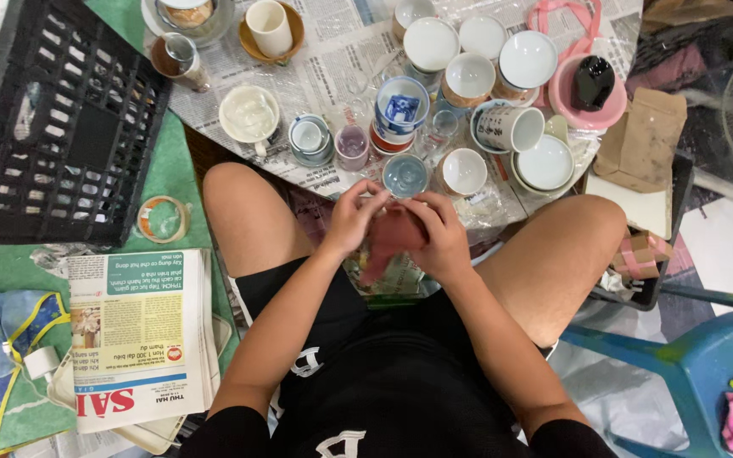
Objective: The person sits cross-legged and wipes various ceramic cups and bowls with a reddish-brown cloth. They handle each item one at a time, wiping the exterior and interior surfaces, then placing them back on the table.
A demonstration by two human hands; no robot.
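A black plastic crate (53,119) with a grid of openings lies at the upper left, the biggest thing in view, next to a low counter (332,68) covered in newspaper and crowded with cups and bowls. A folded stack of newspaper (142,339) lies on the floor by the person's left knee, with a roll of tape (163,219) just above it. On the counter's far right a pink bowl (587,106) holds a black object, and a brown paper bag (642,140) lies beside it. Nearer the person stand a blue-and-white cup (400,108), a white bowl (546,163) and a small pale blue cup (405,175). Between the bare knees, just below the counter's edge, both hands meet around a small reddish-brown clay piece (394,237), matte and rounded, mostly hidden by fingers so its exact shape cannot be told. The left hand (351,219) is curled closed against its left side, and the right hand (441,236) wraps over its right side, gripping it; the piece sits over crumpled paper (392,276) in the lap.
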